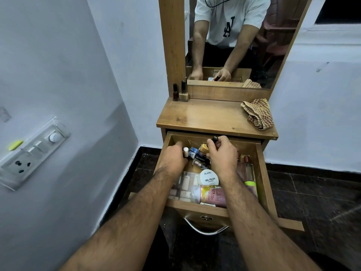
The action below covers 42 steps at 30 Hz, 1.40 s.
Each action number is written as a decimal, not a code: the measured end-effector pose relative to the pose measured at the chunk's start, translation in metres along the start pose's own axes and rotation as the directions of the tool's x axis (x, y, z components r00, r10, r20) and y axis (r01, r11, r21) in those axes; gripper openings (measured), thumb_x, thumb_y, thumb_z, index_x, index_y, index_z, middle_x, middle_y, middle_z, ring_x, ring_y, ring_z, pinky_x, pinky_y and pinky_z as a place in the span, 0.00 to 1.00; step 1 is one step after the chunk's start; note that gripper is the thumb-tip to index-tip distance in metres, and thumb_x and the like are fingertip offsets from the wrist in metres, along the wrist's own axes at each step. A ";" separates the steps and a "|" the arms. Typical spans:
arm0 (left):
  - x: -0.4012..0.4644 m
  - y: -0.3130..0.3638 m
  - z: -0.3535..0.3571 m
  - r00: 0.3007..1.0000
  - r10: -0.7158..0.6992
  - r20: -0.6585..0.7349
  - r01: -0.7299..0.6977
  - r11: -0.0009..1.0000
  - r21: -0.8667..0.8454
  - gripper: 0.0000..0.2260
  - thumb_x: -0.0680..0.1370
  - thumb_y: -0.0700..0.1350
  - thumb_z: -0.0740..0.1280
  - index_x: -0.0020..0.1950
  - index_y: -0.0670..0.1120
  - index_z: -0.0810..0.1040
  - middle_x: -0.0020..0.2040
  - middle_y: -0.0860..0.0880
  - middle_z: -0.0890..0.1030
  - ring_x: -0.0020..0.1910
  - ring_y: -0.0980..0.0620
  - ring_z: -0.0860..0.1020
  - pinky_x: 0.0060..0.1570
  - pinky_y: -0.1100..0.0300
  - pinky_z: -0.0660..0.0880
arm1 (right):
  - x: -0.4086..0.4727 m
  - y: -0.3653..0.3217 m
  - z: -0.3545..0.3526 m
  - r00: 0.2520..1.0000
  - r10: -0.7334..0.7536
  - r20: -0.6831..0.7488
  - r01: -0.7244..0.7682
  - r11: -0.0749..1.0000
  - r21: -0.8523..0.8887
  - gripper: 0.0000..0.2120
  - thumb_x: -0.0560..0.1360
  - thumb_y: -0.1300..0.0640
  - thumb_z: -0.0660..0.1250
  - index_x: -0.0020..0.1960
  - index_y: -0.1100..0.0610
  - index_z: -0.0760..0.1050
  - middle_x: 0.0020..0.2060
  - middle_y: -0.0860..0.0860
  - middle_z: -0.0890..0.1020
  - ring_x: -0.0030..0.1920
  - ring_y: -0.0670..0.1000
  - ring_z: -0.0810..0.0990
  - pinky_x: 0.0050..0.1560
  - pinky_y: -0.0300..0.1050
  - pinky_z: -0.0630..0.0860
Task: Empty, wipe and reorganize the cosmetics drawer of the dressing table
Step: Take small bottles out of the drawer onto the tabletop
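Observation:
The wooden drawer [261,173] of the dressing table stands pulled out, full of cosmetics. My left hand [173,159] reaches into its back left and grips a white-capped bottle [185,151]. My right hand [222,153] holds a black-capped nail polish bottle [214,138] above the back of the drawer. Between the hands lie several nail polish bottles [197,153]. Nearer the front sit a white Zudio nail polish remover tub [209,177], a pink tube [213,194], a clear pouch [182,184] and perfume bottles [247,169] along the right side.
On the tabletop [211,116] two nail polish bottles [180,93] stand at the back left and a checkered cloth [258,113] lies at the right. A mirror [234,42] rises behind. A wall with a switchboard [33,151] is close on the left.

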<state>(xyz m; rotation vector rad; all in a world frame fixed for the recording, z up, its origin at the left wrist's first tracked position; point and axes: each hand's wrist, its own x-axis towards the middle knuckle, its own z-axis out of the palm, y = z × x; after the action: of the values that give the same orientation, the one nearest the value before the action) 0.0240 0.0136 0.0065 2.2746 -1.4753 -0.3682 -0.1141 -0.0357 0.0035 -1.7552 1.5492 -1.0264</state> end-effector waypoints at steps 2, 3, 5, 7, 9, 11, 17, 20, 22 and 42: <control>0.001 -0.002 -0.004 0.999 0.008 -0.042 -0.012 0.996 -0.090 0.11 0.73 0.42 0.72 0.54 0.47 0.77 0.45 0.50 0.82 0.45 0.50 0.80 0.45 0.58 0.76 | -0.002 -0.006 -0.004 1.000 -0.025 -0.011 0.025 1.000 0.003 0.11 0.78 0.45 0.65 0.48 0.54 0.74 0.42 0.49 0.82 0.42 0.53 0.83 0.44 0.55 0.81; 0.002 -0.003 -0.007 0.998 0.014 -0.060 -0.022 0.990 -0.141 0.11 0.73 0.42 0.73 0.54 0.48 0.78 0.44 0.52 0.81 0.44 0.52 0.79 0.44 0.61 0.74 | -0.002 -0.007 -0.004 0.999 -0.040 -0.012 0.040 0.999 0.005 0.12 0.79 0.45 0.65 0.49 0.54 0.75 0.43 0.49 0.82 0.42 0.52 0.83 0.45 0.54 0.81; 0.005 -0.005 -0.016 0.995 0.031 -0.094 -0.053 0.969 -0.243 0.12 0.72 0.43 0.74 0.55 0.48 0.79 0.44 0.53 0.82 0.44 0.54 0.79 0.43 0.63 0.72 | -0.004 -0.010 -0.006 0.996 -0.080 -0.032 0.080 0.996 0.025 0.12 0.79 0.45 0.64 0.50 0.54 0.75 0.43 0.48 0.83 0.42 0.51 0.83 0.44 0.53 0.81; 0.010 -0.007 -0.028 0.990 0.046 -0.133 -0.088 0.939 -0.332 0.10 0.72 0.43 0.74 0.53 0.47 0.80 0.43 0.53 0.82 0.42 0.54 0.79 0.43 0.63 0.72 | -0.005 -0.015 -0.007 0.989 -0.131 -0.069 0.134 0.990 0.044 0.12 0.79 0.44 0.64 0.49 0.53 0.75 0.41 0.47 0.82 0.41 0.50 0.82 0.43 0.53 0.80; 0.018 -0.009 -0.040 0.985 0.054 -0.167 -0.117 0.911 -0.396 0.08 0.73 0.43 0.74 0.50 0.49 0.80 0.40 0.55 0.80 0.40 0.56 0.77 0.39 0.66 0.70 | -0.002 -0.024 -0.008 0.979 -0.184 -0.093 0.189 0.981 0.051 0.10 0.79 0.46 0.65 0.50 0.53 0.75 0.40 0.47 0.82 0.41 0.50 0.82 0.42 0.53 0.79; 0.030 -0.009 -0.052 0.982 0.074 -0.175 -0.144 0.892 -0.429 0.07 0.75 0.42 0.73 0.50 0.51 0.80 0.39 0.58 0.78 0.39 0.60 0.75 0.38 0.70 0.68 | 0.008 -0.036 -0.008 0.967 -0.233 -0.102 0.237 0.971 0.035 0.09 0.80 0.48 0.66 0.51 0.54 0.76 0.41 0.48 0.83 0.41 0.50 0.81 0.43 0.51 0.79; 0.084 -0.009 -0.077 0.981 0.085 -0.176 -0.159 0.870 -0.467 0.12 0.77 0.40 0.71 0.59 0.48 0.82 0.54 0.53 0.83 0.55 0.55 0.79 0.61 0.57 0.74 | 0.064 -0.076 0.003 0.953 -0.289 -0.089 0.283 0.956 -0.078 0.11 0.80 0.46 0.65 0.55 0.53 0.77 0.45 0.46 0.83 0.43 0.47 0.81 0.43 0.47 0.79; 0.108 -0.009 -0.082 0.978 0.052 -0.203 -0.141 0.878 -0.457 0.13 0.76 0.39 0.72 0.60 0.47 0.81 0.55 0.51 0.83 0.55 0.53 0.79 0.61 0.57 0.74 | 0.089 -0.086 0.019 0.966 -0.257 -0.024 0.253 0.961 -0.115 0.11 0.80 0.46 0.65 0.55 0.53 0.76 0.45 0.46 0.83 0.44 0.48 0.81 0.43 0.48 0.80; 0.123 -0.012 -0.082 0.979 0.038 -0.200 -0.123 0.893 -0.432 0.13 0.76 0.40 0.72 0.60 0.47 0.81 0.55 0.50 0.83 0.54 0.53 0.79 0.60 0.58 0.75 | 0.102 -0.089 0.031 0.971 -0.241 0.012 0.240 0.963 -0.118 0.11 0.79 0.46 0.66 0.55 0.53 0.76 0.45 0.47 0.83 0.44 0.48 0.80 0.45 0.49 0.80; 0.170 -0.022 -0.073 0.967 0.039 -0.251 -0.139 0.907 -0.397 0.11 0.77 0.42 0.71 0.59 0.46 0.81 0.55 0.49 0.83 0.53 0.54 0.78 0.55 0.61 0.73 | 0.145 -0.089 0.061 0.966 -0.224 0.129 0.240 0.962 -0.128 0.08 0.73 0.57 0.75 0.51 0.52 0.80 0.41 0.46 0.81 0.44 0.46 0.78 0.46 0.43 0.77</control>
<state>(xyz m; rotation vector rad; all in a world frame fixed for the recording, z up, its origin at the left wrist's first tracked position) 0.1423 -0.1197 0.0608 1.8377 -1.2383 -0.3298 -0.0103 -0.1679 0.0685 -2.0972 1.4001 -0.9240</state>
